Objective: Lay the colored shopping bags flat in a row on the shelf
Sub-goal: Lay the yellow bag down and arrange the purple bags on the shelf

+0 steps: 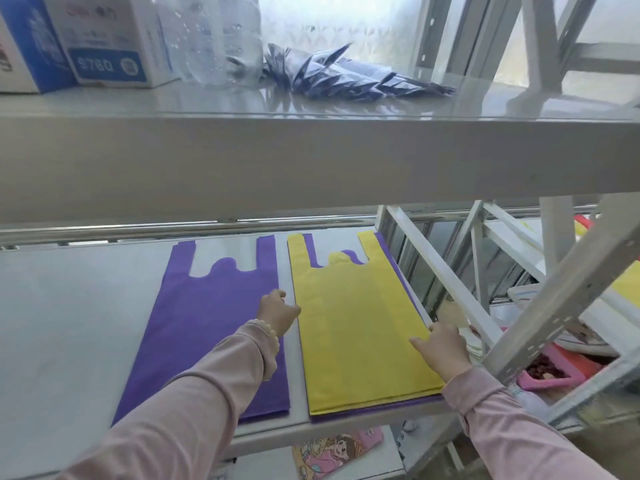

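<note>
Upper left of frame, top shelf (311,147): blue-and-white cardboard boxes (104,43), one printed with digits that read upside down. Just right of them a pack of clear plastic bottles (221,39). Right again, upper centre, a bundle of dark folded plastic bags (349,77) lies on its side on the glossy shelf top.

Lower shelf (69,323), left part: bare grey board. Centre-left: purple shopping bag (207,320) lies flat, handles toward the back rail, bottom edge near the front lip.

Left hand (277,313), centre of frame, pink sleeve and a bead bracelet (270,336) at the wrist. It sits at the right edge of the purple bag, beside the narrow gap between the two bags. Fingers curl downward; cannot tell whether they pinch an edge or only press.

Right of the gap: yellow shopping bag (356,323) lies flat, handles toward the back, stacked on a second purple bag (381,408) whose edges show along the right side, the front and in the handle cut-out. The two stacks are parallel and apart, not touching.

Right hand (441,348), lower right of centre, rests on the right edge of the yellow bag, thumb spread flat on the fabric; the other fingers are bent over the bag edge, grasp not clear.

Far right: diagonal white shelf braces (540,306), a pink tray (554,368) below them. Bottom centre, under the shelf, a cartoon-printed pink item (336,452).
</note>
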